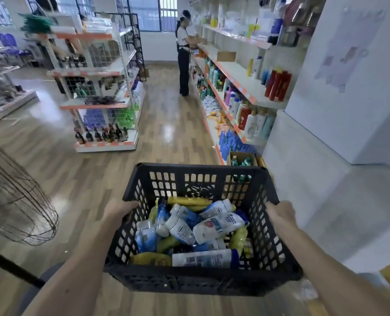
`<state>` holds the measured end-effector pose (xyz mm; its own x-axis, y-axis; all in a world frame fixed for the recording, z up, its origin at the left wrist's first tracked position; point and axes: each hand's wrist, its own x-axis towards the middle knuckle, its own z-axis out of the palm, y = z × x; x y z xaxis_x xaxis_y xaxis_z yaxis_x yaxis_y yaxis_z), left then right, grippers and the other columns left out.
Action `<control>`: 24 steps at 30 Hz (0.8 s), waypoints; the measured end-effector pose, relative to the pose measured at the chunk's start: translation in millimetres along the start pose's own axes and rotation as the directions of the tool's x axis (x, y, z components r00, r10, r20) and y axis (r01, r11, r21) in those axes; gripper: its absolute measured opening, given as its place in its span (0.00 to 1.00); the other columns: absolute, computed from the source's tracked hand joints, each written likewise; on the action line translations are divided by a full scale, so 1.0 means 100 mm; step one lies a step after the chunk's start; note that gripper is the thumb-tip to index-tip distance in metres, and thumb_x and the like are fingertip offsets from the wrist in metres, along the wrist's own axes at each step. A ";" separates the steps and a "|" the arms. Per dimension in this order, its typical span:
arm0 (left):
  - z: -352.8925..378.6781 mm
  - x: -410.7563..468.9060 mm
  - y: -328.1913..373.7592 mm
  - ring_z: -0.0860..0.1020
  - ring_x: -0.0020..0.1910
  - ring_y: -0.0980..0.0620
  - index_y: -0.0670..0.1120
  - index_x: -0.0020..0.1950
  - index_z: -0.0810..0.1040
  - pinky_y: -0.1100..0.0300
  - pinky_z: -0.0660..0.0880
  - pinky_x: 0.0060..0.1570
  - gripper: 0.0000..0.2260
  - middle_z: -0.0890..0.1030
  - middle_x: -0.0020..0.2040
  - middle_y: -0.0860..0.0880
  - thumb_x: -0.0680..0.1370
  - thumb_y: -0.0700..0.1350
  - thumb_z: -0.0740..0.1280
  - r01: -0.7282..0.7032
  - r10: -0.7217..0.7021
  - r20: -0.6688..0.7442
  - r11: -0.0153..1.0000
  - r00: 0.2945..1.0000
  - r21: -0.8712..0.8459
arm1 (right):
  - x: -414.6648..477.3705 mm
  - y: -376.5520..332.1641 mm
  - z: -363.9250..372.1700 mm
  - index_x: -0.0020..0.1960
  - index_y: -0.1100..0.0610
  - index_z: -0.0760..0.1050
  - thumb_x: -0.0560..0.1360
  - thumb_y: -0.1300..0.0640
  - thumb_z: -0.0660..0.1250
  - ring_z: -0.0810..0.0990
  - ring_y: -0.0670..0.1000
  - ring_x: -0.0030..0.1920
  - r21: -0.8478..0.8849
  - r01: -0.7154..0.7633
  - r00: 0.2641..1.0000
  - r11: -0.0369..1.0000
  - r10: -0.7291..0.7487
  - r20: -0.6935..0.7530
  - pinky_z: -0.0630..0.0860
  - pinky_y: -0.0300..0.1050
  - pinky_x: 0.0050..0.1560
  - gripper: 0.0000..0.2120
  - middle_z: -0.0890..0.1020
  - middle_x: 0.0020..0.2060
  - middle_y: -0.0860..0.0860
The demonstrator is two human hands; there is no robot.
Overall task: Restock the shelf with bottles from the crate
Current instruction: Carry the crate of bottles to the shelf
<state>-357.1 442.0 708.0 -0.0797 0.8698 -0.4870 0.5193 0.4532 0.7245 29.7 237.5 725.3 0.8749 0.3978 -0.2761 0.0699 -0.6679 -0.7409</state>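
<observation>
**Not visible.** My fingertips are out of sight on both sides, folded over the crate's edges. The lowest bottles are covered by those lying on top. Both forearms are cut off by the bottom of the frame. Stock further down the aisle is too blurred to identify.

**Grip.** My left hand [118, 209] is curled over the left rim of the black crate [189, 279]. My right hand [280, 212] is curled over the right rim. Together they hold the crate in front of me, above the wooden floor [166, 124].

**Load.** The bottles [212, 226] lie loose inside the crate. They are white, blue and yellow, and are tipped in all directions.

**Surroundings.**
- The shelf [241, 80] runs along the right side of the aisle, ahead of the crate, and is partly stocked.
- Red bottles [278, 84] stand at its near end.
- A cardboard box [241, 158] holding green-capped bottles sits low at the foot of the shelf, just beyond the crate's far right corner.
- A person [183, 53] stands further along the aisle, facing the shelf.
- An island rack [98, 71] stands left of the aisle.
- A wire cage [18, 201] juts in at the left edge and is cut off there.

**Markings.** The white bottles carry blue labels. One shows a round blue logo and another a barcode-like patch. None of the wording is legible.
</observation>
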 end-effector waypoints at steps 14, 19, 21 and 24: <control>-0.01 1.72 0.87 0.69 0.20 0.48 0.41 0.29 0.72 0.58 0.69 0.28 0.15 0.72 0.22 0.44 0.73 0.43 0.72 0.090 -0.090 -0.021 0.996 0.996 0.023 | 1.31 -1.39 1.32 0.59 0.66 0.77 0.79 0.54 0.64 0.79 0.62 0.50 -0.109 0.029 0.998 0.994 -0.023 0.055 0.74 0.47 0.43 0.17 0.81 0.52 0.60; -0.07 2.25 1.24 0.69 0.22 0.48 0.42 0.27 0.70 0.57 0.69 0.29 0.18 0.72 0.22 0.44 0.72 0.44 0.73 0.118 -0.117 -0.037 0.993 0.992 0.017 | 1.70 -1.97 1.80 0.57 0.68 0.77 0.79 0.55 0.64 0.79 0.62 0.51 -0.098 0.054 0.998 0.994 -0.051 0.032 0.74 0.49 0.47 0.16 0.81 0.53 0.62; -0.10 2.50 1.41 0.69 0.24 0.48 0.41 0.27 0.69 0.58 0.68 0.29 0.18 0.71 0.24 0.43 0.71 0.42 0.74 0.106 -0.107 -0.070 0.994 0.992 -0.020 | 1.85 -2.21 1.99 0.60 0.68 0.75 0.80 0.55 0.64 0.79 0.63 0.53 -0.102 0.080 0.996 0.992 -0.076 0.037 0.74 0.50 0.48 0.17 0.81 0.55 0.63; -0.13 2.90 1.68 0.68 0.25 0.48 0.41 0.28 0.69 0.59 0.67 0.28 0.16 0.70 0.27 0.42 0.71 0.37 0.73 0.099 -0.102 -0.062 0.994 0.993 -0.046 | 2.15 -2.51 2.31 0.59 0.69 0.76 0.80 0.56 0.64 0.79 0.62 0.47 -0.115 0.097 0.995 0.989 -0.093 0.038 0.73 0.49 0.45 0.17 0.81 0.51 0.63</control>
<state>-304.3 772.8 694.8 -0.1849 0.8295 -0.5270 0.4694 0.5457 0.6942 89.2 636.1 710.9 0.8457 0.4819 -0.2292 0.2089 -0.6943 -0.6887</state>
